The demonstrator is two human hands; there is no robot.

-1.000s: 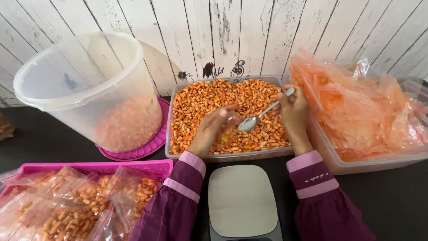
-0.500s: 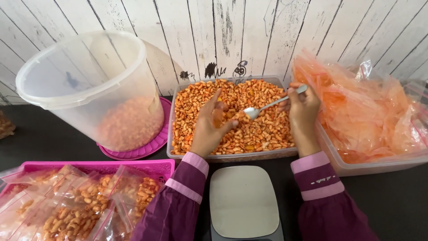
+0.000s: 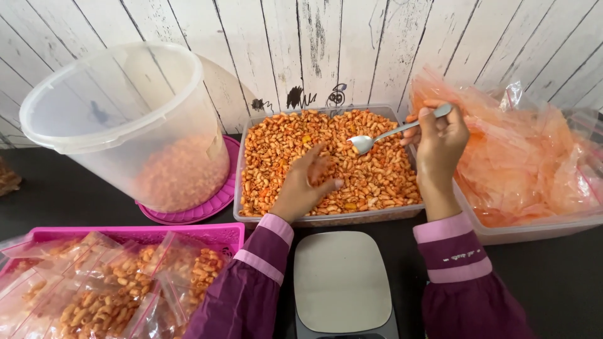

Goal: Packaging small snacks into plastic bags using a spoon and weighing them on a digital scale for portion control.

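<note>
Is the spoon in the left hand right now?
No, the spoon is held in the right hand, above the tray of orange macaroni.

A single head-worn view looks down and forward over the dark table (image 3: 75, 194), close enough that both sleeves run off the bottom edge. The white plank wall (image 3: 301, 44) fills the 12 o'clock side. The grey scale (image 3: 342, 282) sits at 6 o'clock, cut by the frame, and the clear tub of orange macaroni (image 3: 377, 216) lies near centre.
</note>
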